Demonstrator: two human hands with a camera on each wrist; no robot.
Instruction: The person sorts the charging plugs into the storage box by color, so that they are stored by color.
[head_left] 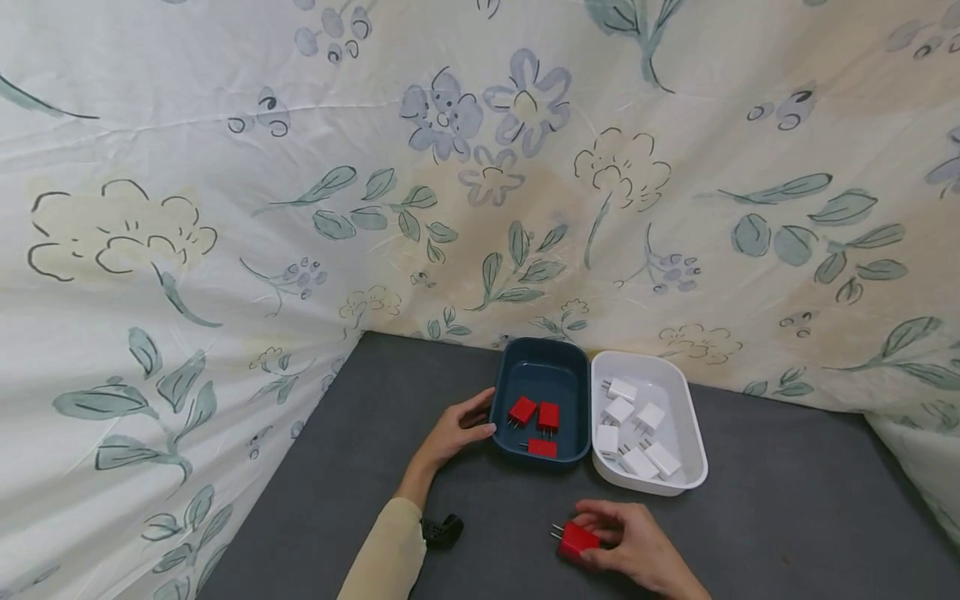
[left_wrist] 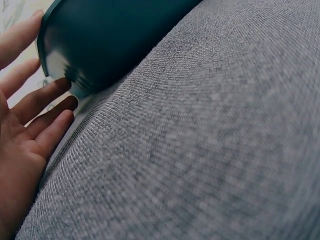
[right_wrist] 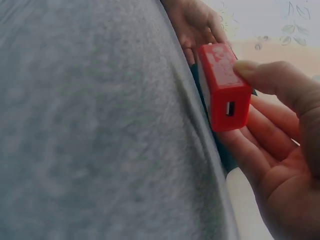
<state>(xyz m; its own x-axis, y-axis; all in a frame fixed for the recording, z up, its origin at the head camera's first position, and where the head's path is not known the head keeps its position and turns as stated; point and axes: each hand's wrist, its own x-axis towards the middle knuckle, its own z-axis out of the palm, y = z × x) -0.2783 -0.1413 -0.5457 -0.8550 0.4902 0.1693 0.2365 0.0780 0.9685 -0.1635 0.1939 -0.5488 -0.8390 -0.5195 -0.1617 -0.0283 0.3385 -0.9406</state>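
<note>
Between the thumb and fingers of my right hand (head_left: 633, 546) is a red USB wall charger (head_left: 578, 542), its two prongs facing left in the head view. The right wrist view shows the USB port on the charger (right_wrist: 231, 87) end. My left hand (head_left: 454, 429) rests against the left wall of a dark blue tray (head_left: 546, 353), fingers loosely extended. In the left wrist view, fingertips (left_wrist: 62, 85) touch or nearly touch the tray's outer side. Inside the tray lie red chargers (head_left: 548, 416), three in all.
Right beside the blue tray stands a white tray (head_left: 693, 433) with several white chargers (head_left: 648, 417). Both sit on a dark grey cloth surface (head_left: 787, 492). A floral curtain (head_left: 450, 250) rises behind and at the left. A black device (head_left: 444, 532) is at my left wrist.
</note>
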